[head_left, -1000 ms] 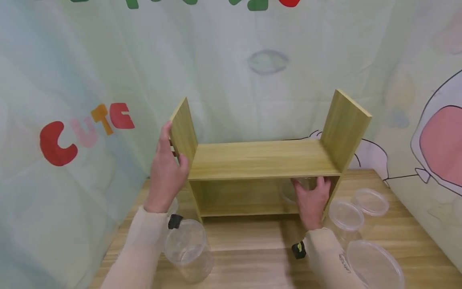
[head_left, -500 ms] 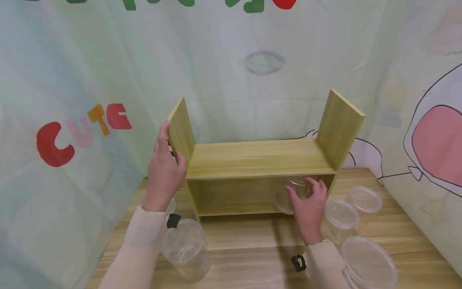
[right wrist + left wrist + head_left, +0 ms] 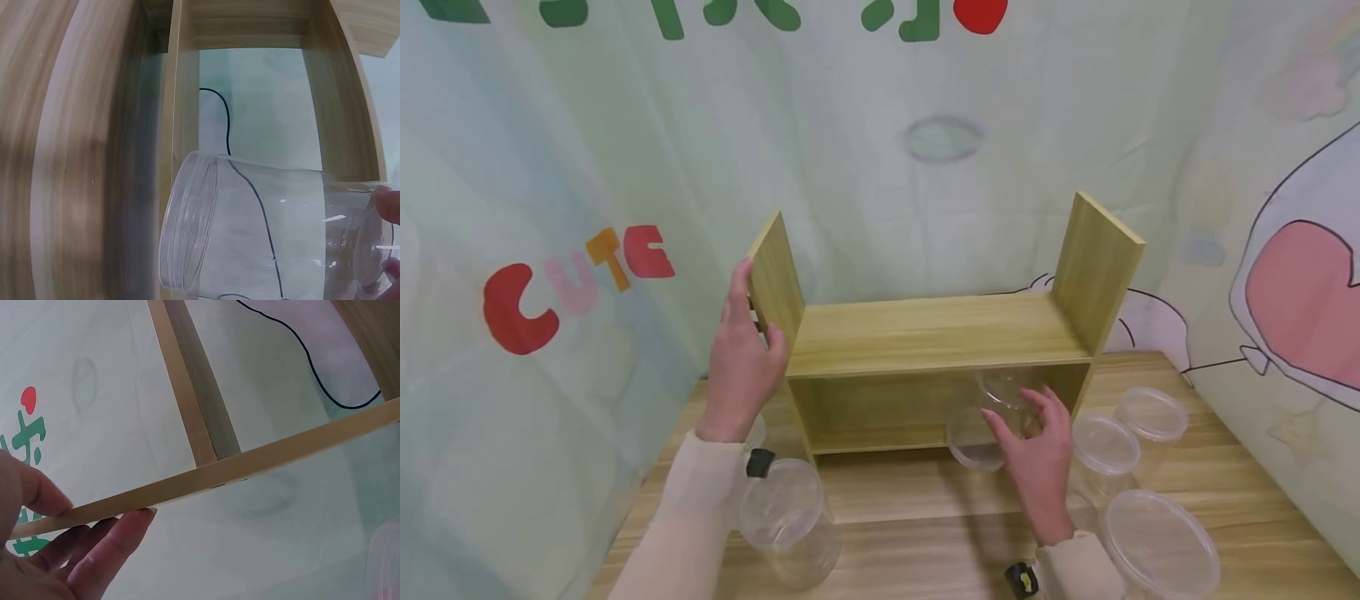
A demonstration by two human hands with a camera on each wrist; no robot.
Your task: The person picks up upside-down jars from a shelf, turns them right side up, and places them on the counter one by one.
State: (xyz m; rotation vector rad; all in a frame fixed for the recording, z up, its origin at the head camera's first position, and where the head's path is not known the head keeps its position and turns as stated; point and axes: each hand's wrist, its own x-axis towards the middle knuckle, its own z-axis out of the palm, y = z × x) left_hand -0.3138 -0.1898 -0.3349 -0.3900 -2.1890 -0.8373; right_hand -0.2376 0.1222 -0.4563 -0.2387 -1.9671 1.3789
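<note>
A light wooden shelf [image 3: 940,333] with two upright side panels stands on the table. My left hand [image 3: 741,367] pinches its left panel, thumb on one face and fingers on the other, as the left wrist view shows. At the right part of the lower compartment's front is a clear plastic jar [image 3: 269,225]. Its ridged rim end faces down toward the table and its flat base is up. My right hand [image 3: 1037,458] holds the jar by the base end, thumb and fingertips around it. Only its fingertips [image 3: 389,203] appear in the right wrist view.
A clear jar [image 3: 790,525] stands front left; another is partly hidden behind the left sleeve. Right of the shelf are several clear lidded jars, including a near one [image 3: 1161,542] and a far one [image 3: 1152,414]. A printed cloth [image 3: 850,167] hangs behind the wood-grain table [image 3: 910,550].
My right hand has drawn back toward me and slightly left, bringing the clear jar from inside the lower compartment to its front. My left hand stays on the left panel.
</note>
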